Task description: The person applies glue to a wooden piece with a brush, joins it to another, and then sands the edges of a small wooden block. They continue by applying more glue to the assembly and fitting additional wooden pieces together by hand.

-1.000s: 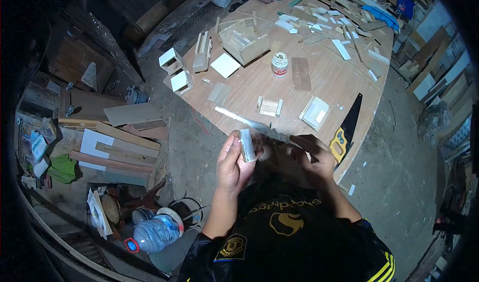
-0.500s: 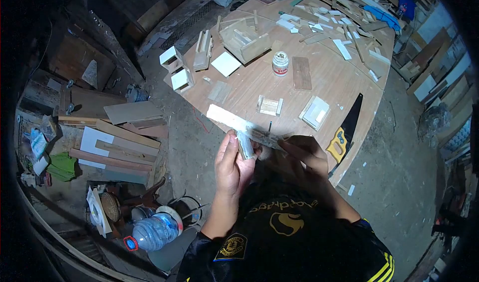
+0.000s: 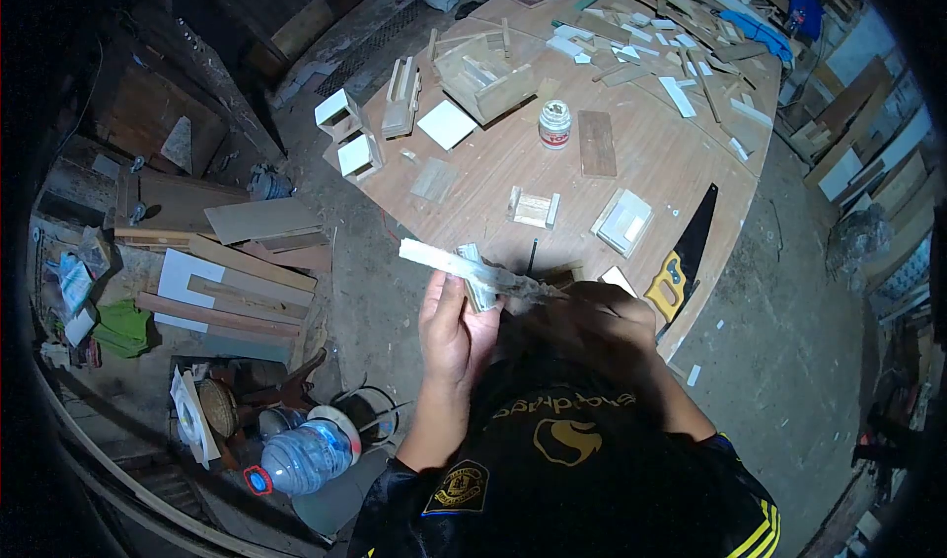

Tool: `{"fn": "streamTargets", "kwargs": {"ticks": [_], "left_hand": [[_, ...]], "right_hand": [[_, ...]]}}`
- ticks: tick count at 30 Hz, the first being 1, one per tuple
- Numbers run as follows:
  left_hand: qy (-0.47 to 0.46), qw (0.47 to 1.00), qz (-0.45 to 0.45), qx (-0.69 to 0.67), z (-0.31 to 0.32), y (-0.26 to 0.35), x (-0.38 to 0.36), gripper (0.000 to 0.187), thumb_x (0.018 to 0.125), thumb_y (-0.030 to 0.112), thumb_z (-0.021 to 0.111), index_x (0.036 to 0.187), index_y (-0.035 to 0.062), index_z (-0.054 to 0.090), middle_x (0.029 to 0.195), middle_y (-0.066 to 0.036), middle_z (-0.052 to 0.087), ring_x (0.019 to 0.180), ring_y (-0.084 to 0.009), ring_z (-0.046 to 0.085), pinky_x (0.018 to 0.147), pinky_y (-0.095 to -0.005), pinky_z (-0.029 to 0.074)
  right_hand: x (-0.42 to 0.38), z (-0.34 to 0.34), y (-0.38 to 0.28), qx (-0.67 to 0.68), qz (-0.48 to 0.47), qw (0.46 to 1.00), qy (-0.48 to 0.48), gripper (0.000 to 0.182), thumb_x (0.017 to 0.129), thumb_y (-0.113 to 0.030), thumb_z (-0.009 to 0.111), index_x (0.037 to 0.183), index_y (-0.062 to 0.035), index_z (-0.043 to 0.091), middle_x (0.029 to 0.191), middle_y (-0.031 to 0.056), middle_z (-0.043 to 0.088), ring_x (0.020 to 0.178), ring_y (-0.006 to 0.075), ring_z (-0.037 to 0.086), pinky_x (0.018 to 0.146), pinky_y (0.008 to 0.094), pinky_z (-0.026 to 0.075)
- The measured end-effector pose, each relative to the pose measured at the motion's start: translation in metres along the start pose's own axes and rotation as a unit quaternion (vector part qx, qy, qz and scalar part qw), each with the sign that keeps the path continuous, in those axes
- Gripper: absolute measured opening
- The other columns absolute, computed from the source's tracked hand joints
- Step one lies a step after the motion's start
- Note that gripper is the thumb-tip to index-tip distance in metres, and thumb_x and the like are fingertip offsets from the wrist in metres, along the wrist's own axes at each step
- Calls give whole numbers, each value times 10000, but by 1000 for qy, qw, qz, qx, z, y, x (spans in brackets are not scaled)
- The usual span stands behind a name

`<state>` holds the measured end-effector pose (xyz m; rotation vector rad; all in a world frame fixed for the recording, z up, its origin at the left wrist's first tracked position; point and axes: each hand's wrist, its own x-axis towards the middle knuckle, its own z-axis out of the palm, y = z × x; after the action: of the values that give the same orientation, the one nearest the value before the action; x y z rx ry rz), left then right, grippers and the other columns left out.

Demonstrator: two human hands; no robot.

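My left hand (image 3: pixel 453 326) grips a small pale wooden block (image 3: pixel 479 284) upright at the near edge of the round wooden table (image 3: pixel 641 163). My right hand (image 3: pixel 590 319) holds a long flat blade-like tool (image 3: pixel 464 264) by its handle end. The tool lies across the top of the block and its pale tip points left, past the table's edge. Both hands are close together just in front of my chest.
On the table lie a glue jar (image 3: pixel 554 124), a handsaw with a yellow handle (image 3: pixel 683 252), small wooden box frames (image 3: pixel 533 209), a white-faced panel (image 3: pixel 623 222) and several offcuts. Boards (image 3: pixel 232 292) and a water bottle (image 3: pixel 306 457) lie on the floor to the left.
The blade-like tool has slid leftward across the block, its tip now reaching further left. My left hand with the block has shifted slightly left and up.
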<state>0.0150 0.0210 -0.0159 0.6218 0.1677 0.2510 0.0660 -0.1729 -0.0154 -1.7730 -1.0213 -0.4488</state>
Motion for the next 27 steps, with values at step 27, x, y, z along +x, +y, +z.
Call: {"fn": "streamTargets", "kwargs": {"ticks": [27], "left_hand": [[-79,989,-65,-102,-17,10,14,224,957,202,509,1074,11,496,1002,-143,585,955,-247,566,866,-396,458]], "right_hand": [[-15,-34,10,101,100,989,-32,279,770,-4,665,1046,-13,702,873,120,643,760,231,624,678,297,487]]}}
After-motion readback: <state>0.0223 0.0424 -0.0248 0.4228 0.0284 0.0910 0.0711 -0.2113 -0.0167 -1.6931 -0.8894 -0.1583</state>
